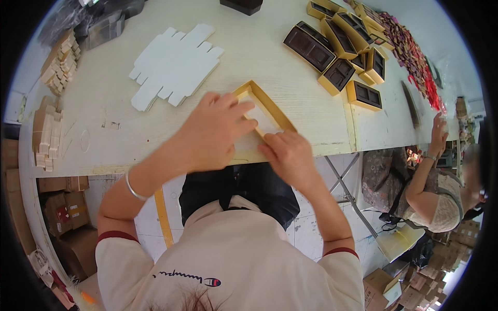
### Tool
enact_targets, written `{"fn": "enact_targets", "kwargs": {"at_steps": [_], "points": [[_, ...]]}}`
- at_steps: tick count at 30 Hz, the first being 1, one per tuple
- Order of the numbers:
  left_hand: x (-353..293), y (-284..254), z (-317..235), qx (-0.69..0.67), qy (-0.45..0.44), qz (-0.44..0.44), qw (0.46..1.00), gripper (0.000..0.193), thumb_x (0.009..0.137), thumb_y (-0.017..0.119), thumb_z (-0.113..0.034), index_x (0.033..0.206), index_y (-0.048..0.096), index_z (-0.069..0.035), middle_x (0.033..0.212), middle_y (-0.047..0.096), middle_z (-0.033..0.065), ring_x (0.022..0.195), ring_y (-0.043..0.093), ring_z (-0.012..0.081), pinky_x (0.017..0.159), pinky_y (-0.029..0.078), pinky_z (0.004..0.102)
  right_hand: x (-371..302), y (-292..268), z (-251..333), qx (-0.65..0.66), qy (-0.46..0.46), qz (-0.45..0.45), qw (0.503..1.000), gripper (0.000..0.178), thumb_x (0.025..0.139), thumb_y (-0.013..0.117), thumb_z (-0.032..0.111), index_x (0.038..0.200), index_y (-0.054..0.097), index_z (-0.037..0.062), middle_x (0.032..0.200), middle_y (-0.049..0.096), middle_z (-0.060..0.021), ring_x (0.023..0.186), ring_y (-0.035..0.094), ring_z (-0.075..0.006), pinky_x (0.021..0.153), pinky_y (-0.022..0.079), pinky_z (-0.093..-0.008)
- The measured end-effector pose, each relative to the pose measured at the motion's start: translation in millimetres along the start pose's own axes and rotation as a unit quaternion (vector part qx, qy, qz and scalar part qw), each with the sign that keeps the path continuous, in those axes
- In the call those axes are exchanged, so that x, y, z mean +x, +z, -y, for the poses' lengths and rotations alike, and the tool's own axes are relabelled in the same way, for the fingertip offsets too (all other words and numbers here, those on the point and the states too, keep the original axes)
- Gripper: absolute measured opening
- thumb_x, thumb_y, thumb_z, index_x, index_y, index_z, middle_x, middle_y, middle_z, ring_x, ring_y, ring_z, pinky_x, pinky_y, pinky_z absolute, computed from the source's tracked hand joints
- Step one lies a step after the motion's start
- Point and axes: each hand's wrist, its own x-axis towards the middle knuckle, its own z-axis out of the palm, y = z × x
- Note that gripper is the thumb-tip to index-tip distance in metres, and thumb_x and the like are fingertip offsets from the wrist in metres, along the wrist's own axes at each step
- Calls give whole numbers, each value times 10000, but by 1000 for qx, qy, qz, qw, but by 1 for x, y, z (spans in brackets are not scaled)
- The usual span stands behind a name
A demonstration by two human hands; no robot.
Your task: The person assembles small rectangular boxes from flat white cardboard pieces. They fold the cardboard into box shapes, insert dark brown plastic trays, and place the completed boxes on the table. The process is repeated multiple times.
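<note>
A shallow gold cardboard box [271, 110] with a white inside sits at the table's front edge, between my hands. My left hand [215, 132] is closed over its left side, the fingers bent across the wall and hiding much of it. At the near right corner, my right hand [290, 155] pinches the wall between thumb and fingers. Beyond my left hand lies a stack of flat white die-cut box blanks [176, 67]. Gold boxes with dark brown inserts [310, 47] are heaped to the far right.
Folded card pieces [47, 132] stand in rows along the left edge, near clear plastic trays [105, 32]. A dark tray [241, 5] is at the far edge. Red tasselled items [410, 57] are piled far right, where another person [433, 192] sits. Cartons fill the shelf below left.
</note>
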Motion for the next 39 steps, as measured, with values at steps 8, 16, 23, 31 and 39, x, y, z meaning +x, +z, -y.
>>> {"fn": "enact_targets", "kwargs": {"at_steps": [8, 16, 23, 31, 39], "points": [[-29, 40, 4, -218, -46, 16, 975, 354, 676, 804, -246, 907, 601, -72, 1056, 563, 72, 920, 547, 270, 794, 475, 378, 2, -40, 10, 91, -32, 13, 995, 381, 742, 646, -46, 1107, 626, 60, 958, 587, -116, 838, 572, -292, 722, 476, -384], [-20, 45, 10, -253, -48, -1, 966, 239, 712, 776, -129, 819, 574, -57, 923, 581, 49, 854, 562, 251, 719, 483, 348, 15, -15, -20, 112, -85, 105, 985, 194, 705, 698, -7, 867, 613, 61, 853, 533, -89, 799, 533, -287, 728, 447, -374], [-20, 60, -23, -335, -181, -72, 922, 197, 744, 746, -30, 861, 588, -42, 849, 588, 65, 686, 600, 214, 601, 494, 304, 15, 8, -5, 101, -37, 48, 993, 186, 726, 684, 14, 807, 520, 48, 782, 506, -103, 761, 522, -296, 696, 427, -384], [-21, 62, -20, -280, -129, -84, 948, 82, 804, 689, -54, 852, 624, -39, 819, 575, 73, 638, 586, 240, 569, 467, 333, 9, -5, -6, 147, -21, 101, 984, 323, 734, 664, -6, 1029, 537, 24, 874, 570, -137, 862, 563, -328, 761, 442, -397], [-22, 59, -18, -319, -143, -74, 934, 56, 805, 691, -36, 829, 643, -20, 785, 550, 76, 611, 567, 220, 539, 447, 315, -12, -26, 6, 24, -82, 99, 991, 603, 691, 692, -2, 1272, 537, 47, 1185, 505, -144, 967, 544, -318, 806, 457, -380]]}}
